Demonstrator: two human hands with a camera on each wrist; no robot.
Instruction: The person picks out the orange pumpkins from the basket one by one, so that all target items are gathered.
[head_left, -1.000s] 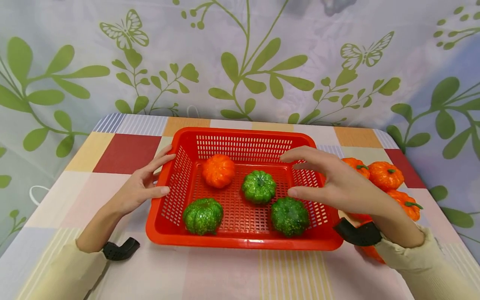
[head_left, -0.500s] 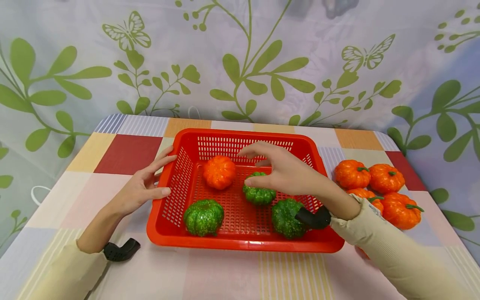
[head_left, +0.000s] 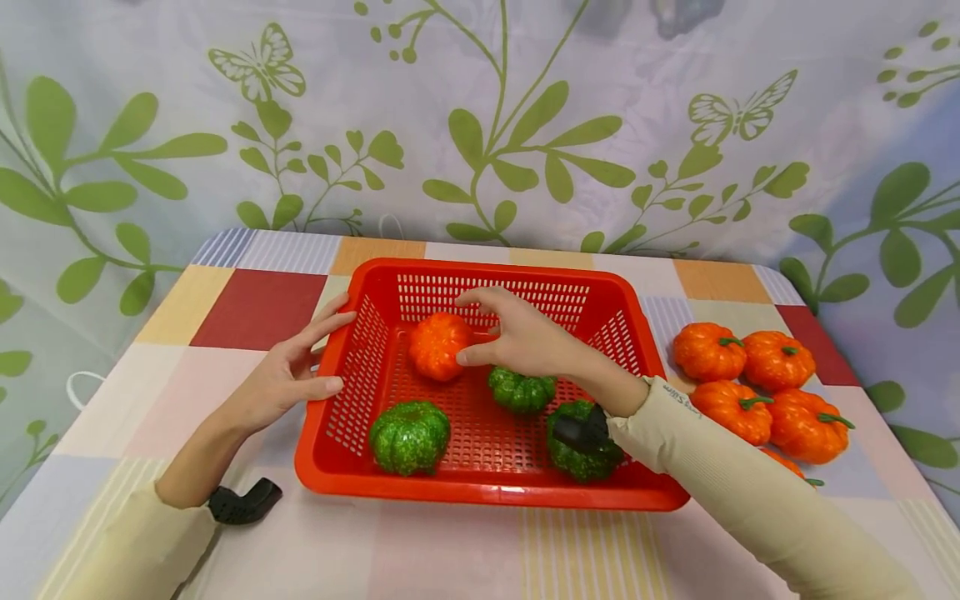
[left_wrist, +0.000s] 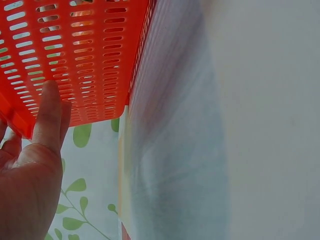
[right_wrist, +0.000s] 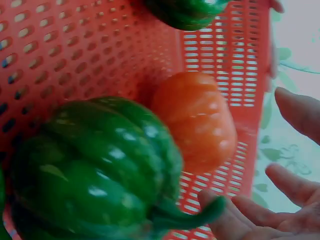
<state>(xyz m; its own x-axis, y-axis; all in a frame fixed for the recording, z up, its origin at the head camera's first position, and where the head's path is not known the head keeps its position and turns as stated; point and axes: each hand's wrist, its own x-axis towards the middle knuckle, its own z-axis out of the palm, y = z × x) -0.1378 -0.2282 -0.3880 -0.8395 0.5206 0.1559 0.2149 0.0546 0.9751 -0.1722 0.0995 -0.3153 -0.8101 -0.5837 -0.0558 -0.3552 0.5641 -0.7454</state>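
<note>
A red plastic basket point(head_left: 487, 492) with slotted walls holds one orange pumpkin point(head_left: 433, 346) and three green pumpkins. My left hand point(head_left: 273, 383) rests against the basket's left side, fingers fairly straight at the rim; the left wrist view shows a finger on the outer slotted wall. Inside the basket's outline, my right hand point(head_left: 521, 333) is spread with thumb and fingers apart, right at the orange pumpkin's right side. It partly covers a green pumpkin point(head_left: 521, 393) beneath it. Another green pumpkin point(head_left: 410, 437) lies front left, and the third green pumpkin point(head_left: 577, 462) sits front right, below my right wrist.
Several orange pumpkins point(head_left: 806, 425) with green stems stand on the table to the right of the basket, partly behind my right sleeve. A checked cloth point(head_left: 255, 308) covers the table, and a leaf-patterned curtain point(head_left: 360, 100) hangs behind it.
My right hand has moved left from the basket's right side, over the middle green pumpkin, to the orange pumpkin. The left hand stays at the left rim.
</note>
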